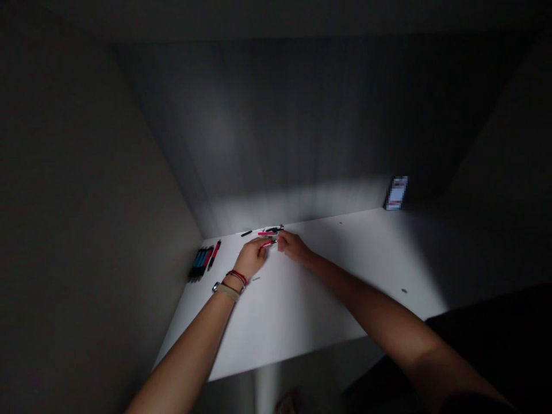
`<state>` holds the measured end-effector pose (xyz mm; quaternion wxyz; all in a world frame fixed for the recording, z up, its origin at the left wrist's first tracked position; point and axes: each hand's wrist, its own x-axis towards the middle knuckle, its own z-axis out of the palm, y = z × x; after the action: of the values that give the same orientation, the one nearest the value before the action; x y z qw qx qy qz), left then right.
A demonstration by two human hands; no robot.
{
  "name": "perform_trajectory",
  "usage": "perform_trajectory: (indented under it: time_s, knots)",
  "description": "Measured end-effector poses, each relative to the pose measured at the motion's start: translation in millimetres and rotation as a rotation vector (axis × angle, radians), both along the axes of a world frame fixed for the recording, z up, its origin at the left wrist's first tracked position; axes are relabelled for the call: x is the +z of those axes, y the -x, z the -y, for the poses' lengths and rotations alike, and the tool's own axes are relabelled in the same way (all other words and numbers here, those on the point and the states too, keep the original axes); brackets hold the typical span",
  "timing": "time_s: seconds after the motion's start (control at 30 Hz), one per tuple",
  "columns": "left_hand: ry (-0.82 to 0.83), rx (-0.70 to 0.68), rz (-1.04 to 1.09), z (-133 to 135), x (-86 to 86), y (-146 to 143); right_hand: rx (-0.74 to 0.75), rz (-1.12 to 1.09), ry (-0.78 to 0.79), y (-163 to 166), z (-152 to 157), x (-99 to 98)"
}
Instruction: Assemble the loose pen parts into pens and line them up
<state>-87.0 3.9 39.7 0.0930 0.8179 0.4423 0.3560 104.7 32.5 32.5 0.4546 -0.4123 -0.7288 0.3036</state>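
Note:
My left hand [252, 257] is closed around a red pen barrel [266, 244], whose metallic-looking end points right. Close by that end, my right hand [292, 246] has its fingers pinched together; what they hold, if anything, is too small to tell. Just beyond both hands, another red pen barrel [265, 233] lies on the white table [267, 322]. Black pen parts [271, 230] are behind it, and a short black piece [246, 233] rests to their left. A thin piece like a spring [256, 279] lies near my left wrist.
Several blue, red and black pens [199, 264] lie side by side at the table's left edge, with a red pen [214, 255] beside them. A phone [396, 193] leans against the back panel [302, 132] at right. A small dark object [404, 291] sits right of my right forearm.

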Motion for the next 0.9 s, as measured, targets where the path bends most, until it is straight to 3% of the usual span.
perform_trajectory:
  time_s: [0.2, 0.47, 0.7, 0.9]
  knots:
    - [-0.004, -0.015, -0.009, 4.5, 3.7, -3.8, -0.005, 0.109, 0.017, -3.7, -0.7, 5.2]
    - [0.016, 0.020, -0.006, 3.9, 4.3, -1.1, 0.080, -0.044, -0.005, -3.2, 1.7, 3.2]
    - [0.017, 0.035, 0.001, 5.7, 5.9, -3.0, 0.050, 0.055, 0.002, -5.6, -2.1, 1.6]
    - [0.004, 0.064, 0.004, 5.2, 5.6, -2.9, 0.061, 0.010, -0.023, -6.9, 2.1, 7.2]
